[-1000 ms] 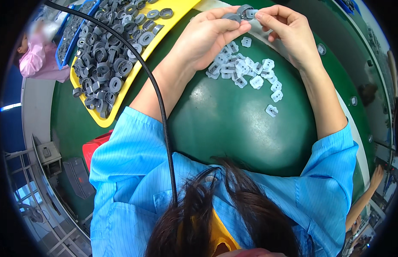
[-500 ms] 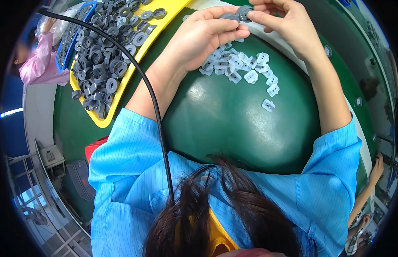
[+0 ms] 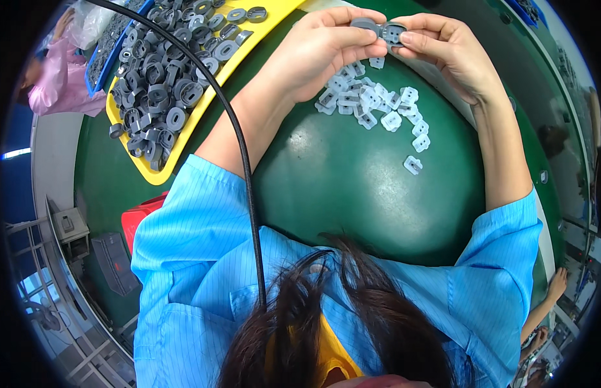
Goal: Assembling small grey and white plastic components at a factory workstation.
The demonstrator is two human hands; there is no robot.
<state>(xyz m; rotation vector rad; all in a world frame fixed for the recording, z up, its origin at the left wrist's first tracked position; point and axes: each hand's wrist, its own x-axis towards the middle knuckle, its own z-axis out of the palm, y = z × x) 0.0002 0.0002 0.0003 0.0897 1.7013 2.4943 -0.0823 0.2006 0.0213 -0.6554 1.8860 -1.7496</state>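
At the far middle of the green table, my left hand (image 3: 336,46) is closed, its thumb and fingers pinching a dark grey rounded plastic part (image 3: 365,24). Right beside it, my right hand (image 3: 443,48) grips a grey oval plastic housing (image 3: 393,33) between thumb and fingers. Small holes show in the face of that housing. The two grey parts meet edge to edge; whether they are joined I cannot tell. Below my hands lies a loose pile of small translucent white plastic pieces (image 3: 368,97), with a single white piece (image 3: 413,165) apart from it.
To the left stands a yellow tray (image 3: 157,176) heaped with grey oval housings (image 3: 174,77). Behind it is a blue tray (image 3: 97,81) of dark small parts. A black cable (image 3: 239,136) hangs across the view. A red object (image 3: 140,216) sits by my left elbow. Other people work at both sides.
My right fingers have closed in on the housing, and its holed face now shows. The whole view has shifted slightly, so the table and pile appear a little lower and farther right.
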